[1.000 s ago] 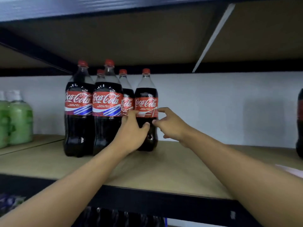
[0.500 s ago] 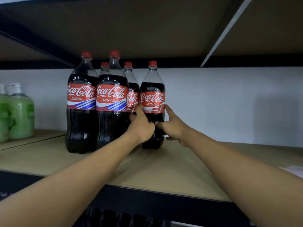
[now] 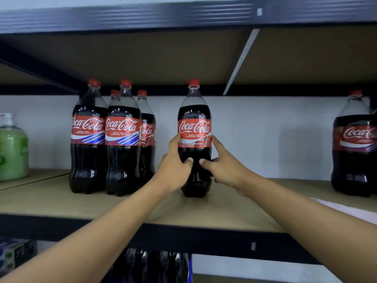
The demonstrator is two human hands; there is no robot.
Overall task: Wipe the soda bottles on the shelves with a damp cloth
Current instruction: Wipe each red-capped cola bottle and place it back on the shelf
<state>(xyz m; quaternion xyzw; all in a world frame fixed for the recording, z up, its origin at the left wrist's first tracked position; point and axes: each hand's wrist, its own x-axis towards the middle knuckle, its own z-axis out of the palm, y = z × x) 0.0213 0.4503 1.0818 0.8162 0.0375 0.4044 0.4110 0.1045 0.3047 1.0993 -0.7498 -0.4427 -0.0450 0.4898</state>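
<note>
Head view, from the left?
– Four cola bottles (image 3: 122, 139) clustered on the shelf (image 3: 234, 211).
– The hands?
– Left hand (image 3: 173, 166) and right hand (image 3: 224, 166) grip a lone upright bottle (image 3: 194, 127) mid-shelf, fingers curled round it. White cloth (image 3: 350, 210) far right.

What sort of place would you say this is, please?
Likely a shop or stockroom: a metal-framed shelf holds a cluster of Coca-Cola bottles, a green bottle stands at the left, and more stock sits below.

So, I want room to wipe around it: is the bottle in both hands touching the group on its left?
Apart. The head view shows bare white wall between the held bottle and the group's nearest bottle.
</note>
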